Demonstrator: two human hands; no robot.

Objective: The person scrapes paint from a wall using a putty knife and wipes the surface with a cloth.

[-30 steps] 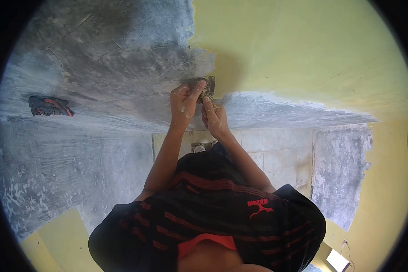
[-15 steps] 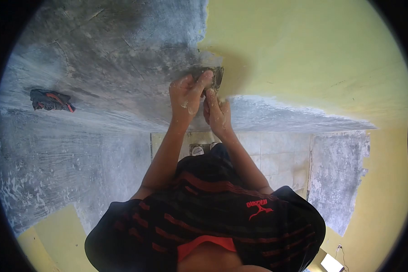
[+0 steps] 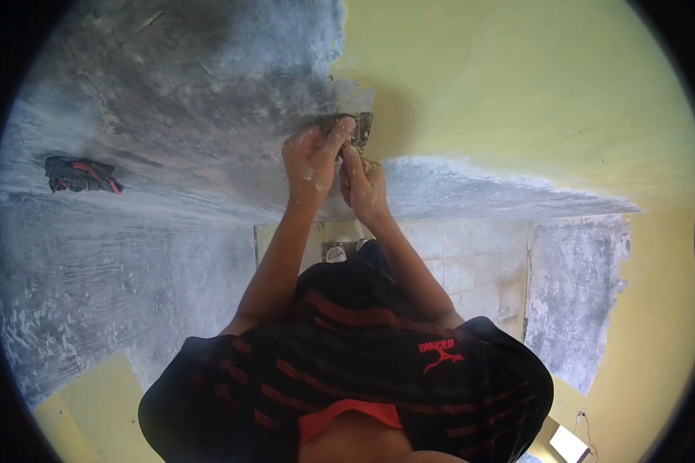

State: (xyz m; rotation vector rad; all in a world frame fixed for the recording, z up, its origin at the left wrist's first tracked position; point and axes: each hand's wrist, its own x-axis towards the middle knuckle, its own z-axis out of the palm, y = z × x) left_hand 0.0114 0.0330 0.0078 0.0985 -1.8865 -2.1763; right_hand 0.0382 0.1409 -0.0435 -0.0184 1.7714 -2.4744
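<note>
Both my hands grip a dark, flat scraper (image 3: pixel 362 126), its blade spotted with yellowish crumbs, against the wall at the edge of the paint. My left hand (image 3: pixel 310 160) is closed on it, thumb pointing up along the blade. Just below and to the right, my right hand (image 3: pixel 365 191) also has its fingers closed on the scraper; its handle is hidden. Pale dust and flakes stick to both hands. Right of the blade lies yellow-green paint (image 3: pixel 502 85); to the left the wall is bare grey plaster (image 3: pixel 208 100).
A dark crumpled cloth with red trim (image 3: pixel 83 175) is at the far left. Pale floor tiles (image 3: pixel 471 255) show below the wall. Behind me, another stripped patch (image 3: pixel 575 293) borders yellow wall. A cable (image 3: pixel 587 432) hangs at the lower right.
Both hands and the scraper appear slightly farther left, along with a small shift of the whole view. More of the blade's crumb-covered face shows now. The grip is unchanged.
</note>
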